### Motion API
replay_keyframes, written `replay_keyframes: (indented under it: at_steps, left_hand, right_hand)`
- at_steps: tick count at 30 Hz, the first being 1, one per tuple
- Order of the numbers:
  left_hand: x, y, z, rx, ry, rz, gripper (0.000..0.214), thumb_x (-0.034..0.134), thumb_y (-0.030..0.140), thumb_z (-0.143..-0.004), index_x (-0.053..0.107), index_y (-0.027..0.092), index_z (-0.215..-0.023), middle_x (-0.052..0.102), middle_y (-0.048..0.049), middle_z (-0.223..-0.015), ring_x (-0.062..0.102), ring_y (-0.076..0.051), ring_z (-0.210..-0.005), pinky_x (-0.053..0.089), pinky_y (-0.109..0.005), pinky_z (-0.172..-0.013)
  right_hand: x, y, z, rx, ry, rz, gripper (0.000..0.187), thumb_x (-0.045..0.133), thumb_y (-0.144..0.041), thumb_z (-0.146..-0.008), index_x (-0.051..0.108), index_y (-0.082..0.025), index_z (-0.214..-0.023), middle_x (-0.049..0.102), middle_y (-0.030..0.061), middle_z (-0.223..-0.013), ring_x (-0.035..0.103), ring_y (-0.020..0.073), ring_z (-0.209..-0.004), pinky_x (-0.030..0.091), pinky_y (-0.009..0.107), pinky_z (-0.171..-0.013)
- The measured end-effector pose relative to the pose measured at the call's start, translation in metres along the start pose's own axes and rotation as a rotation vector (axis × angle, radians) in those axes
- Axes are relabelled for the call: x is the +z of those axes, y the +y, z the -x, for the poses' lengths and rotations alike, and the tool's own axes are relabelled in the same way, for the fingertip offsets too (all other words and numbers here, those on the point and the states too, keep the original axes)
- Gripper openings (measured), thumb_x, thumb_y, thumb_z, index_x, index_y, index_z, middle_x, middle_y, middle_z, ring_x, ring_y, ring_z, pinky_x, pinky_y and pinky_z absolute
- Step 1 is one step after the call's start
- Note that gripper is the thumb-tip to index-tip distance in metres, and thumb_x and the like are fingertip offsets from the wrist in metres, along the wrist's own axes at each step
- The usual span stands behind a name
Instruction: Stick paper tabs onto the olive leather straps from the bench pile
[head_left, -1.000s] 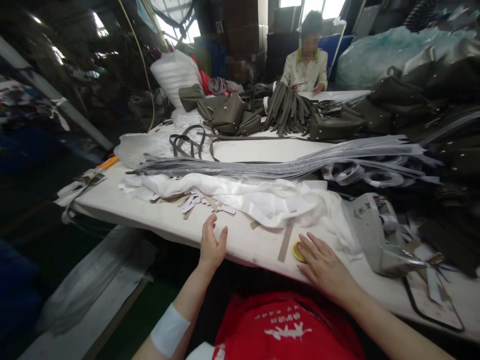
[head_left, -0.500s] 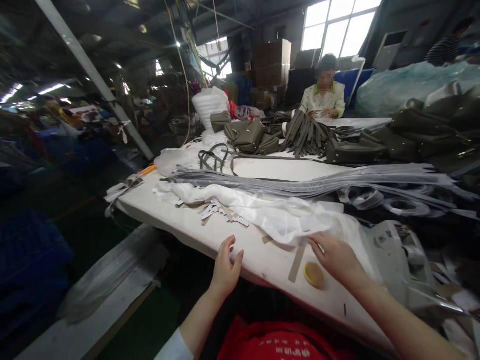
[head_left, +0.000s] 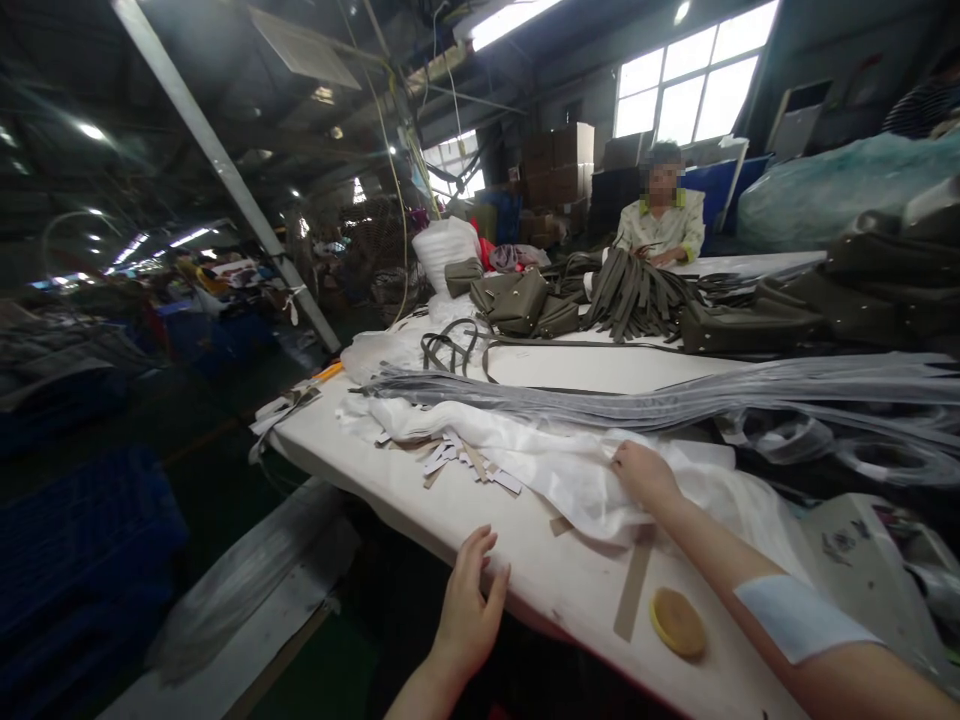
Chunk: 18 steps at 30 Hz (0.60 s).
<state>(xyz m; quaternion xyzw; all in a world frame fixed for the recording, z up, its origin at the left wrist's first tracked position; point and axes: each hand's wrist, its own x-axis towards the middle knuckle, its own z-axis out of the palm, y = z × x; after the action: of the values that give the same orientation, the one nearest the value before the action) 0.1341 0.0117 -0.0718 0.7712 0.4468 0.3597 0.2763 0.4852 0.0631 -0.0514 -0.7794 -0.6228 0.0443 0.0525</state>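
My right hand (head_left: 646, 478) reaches over the table with its fingers closed on a thin, soft white sheet (head_left: 559, 470), which lies crumpled in a long strip. The fingertips are partly hidden by the hand itself. My left hand (head_left: 472, 605) is at the table's front edge, fingers apart and holding nothing. Between the hands, a flat grey-brown strip (head_left: 634, 590) sticks out from under the sheet. A round yellow-rimmed disc (head_left: 677, 622) lies to its right. Small white and brown card pieces (head_left: 469, 458) are scattered along the sheet's near edge.
Long translucent strips (head_left: 585, 402) stretch across the white table (head_left: 360, 455). Behind them are dark olive bags (head_left: 517, 300) and a bundle of straps (head_left: 637, 295). A person (head_left: 660, 215) sits at the far side. A slanted pole (head_left: 225, 170) stands at left.
My right hand has moved forward from the sheet's near edge and now closes on it farther in. My left hand stays open by the table edge. The view has tilted up and left.
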Motion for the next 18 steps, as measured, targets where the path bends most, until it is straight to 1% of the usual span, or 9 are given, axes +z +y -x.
replay_keyframes:
  at_steps: [3,5,7,9,11,13,16,18]
  left_hand:
    - [0.0,0.0,-0.002,-0.01,-0.014,0.008,0.033,0.053,0.031,-0.092,0.057,0.02,-0.123,0.053,-0.0153,-0.136,0.058,-0.027,-0.121,0.057,-0.044,-0.094]
    - [0.001,0.001,-0.005,-0.011,-0.021,0.022,0.032,0.053,0.03,-0.092,0.057,0.02,-0.123,0.053,-0.0149,-0.136,0.059,-0.027,-0.12,0.058,-0.043,-0.093]
    - [0.003,0.003,-0.007,-0.012,-0.023,0.033,0.032,0.053,0.03,-0.092,0.058,0.02,-0.122,0.053,-0.0144,-0.136,0.061,-0.026,-0.118,0.058,-0.042,-0.092]
    - [0.004,0.004,-0.007,-0.016,-0.025,0.036,0.031,0.053,0.029,-0.092,0.059,0.021,-0.121,0.053,-0.014,-0.136,0.062,-0.025,-0.116,0.058,-0.042,-0.092]
    - [0.005,0.004,-0.007,-0.021,-0.031,0.032,0.03,0.054,0.029,-0.092,0.06,0.021,-0.12,0.053,-0.0138,-0.136,0.061,-0.025,-0.117,0.058,-0.041,-0.092]
    - [0.005,0.004,-0.006,-0.023,-0.039,0.022,0.029,0.055,0.029,-0.091,0.061,0.02,-0.119,0.053,-0.014,-0.137,0.061,-0.026,-0.118,0.058,-0.041,-0.093]
    - [0.004,0.005,-0.005,-0.021,-0.048,0.009,0.028,0.055,0.028,-0.091,0.062,0.02,-0.118,0.053,-0.0142,-0.137,0.062,-0.026,-0.117,0.058,-0.042,-0.093]
    - [0.003,0.005,-0.005,-0.016,-0.051,0.001,0.028,0.055,0.027,-0.091,0.062,0.021,-0.117,0.053,-0.0142,-0.137,0.062,-0.026,-0.117,0.058,-0.042,-0.093]
  right_hand:
    - [-0.002,0.004,0.003,-0.012,0.066,-0.013,0.021,0.053,-0.024,-0.09,0.071,-0.013,-0.09,0.067,0.0143,-0.104,0.058,0.0261,-0.105,0.04,0.032,-0.09]
    - [-0.003,0.006,0.004,-0.014,0.089,-0.017,0.018,0.057,-0.029,-0.088,0.069,-0.015,-0.087,0.068,0.0122,-0.101,0.058,0.0252,-0.103,0.039,0.031,-0.092]
    - [-0.002,0.008,0.003,0.002,0.095,-0.021,0.016,0.058,-0.029,-0.088,0.068,-0.016,-0.086,0.069,0.0101,-0.097,0.06,0.0237,-0.098,0.04,0.031,-0.089]
    - [0.002,0.01,0.0,0.026,0.09,-0.022,0.016,0.055,-0.024,-0.088,0.068,-0.016,-0.093,0.07,0.0089,-0.096,0.062,0.0222,-0.093,0.042,0.03,-0.084]
    - [0.005,0.012,-0.003,0.042,0.081,-0.018,0.021,0.053,-0.019,-0.089,0.067,-0.016,-0.104,0.07,0.0098,-0.1,0.064,0.0217,-0.094,0.043,0.029,-0.081]
    - [0.007,0.013,-0.004,0.039,0.063,-0.008,0.026,0.053,-0.016,-0.087,0.068,-0.015,-0.109,0.07,0.0116,-0.103,0.065,0.0226,-0.095,0.043,0.029,-0.08]
    - [0.006,0.013,-0.002,0.017,0.033,0.011,0.022,0.053,-0.017,-0.088,0.073,-0.015,-0.096,0.071,0.0138,-0.096,0.066,0.0253,-0.09,0.043,0.032,-0.078]
    - [0.003,0.013,0.001,0.009,0.031,0.017,0.024,0.051,-0.018,-0.089,0.074,-0.014,-0.093,0.07,0.0146,-0.095,0.066,0.0261,-0.088,0.043,0.033,-0.077]
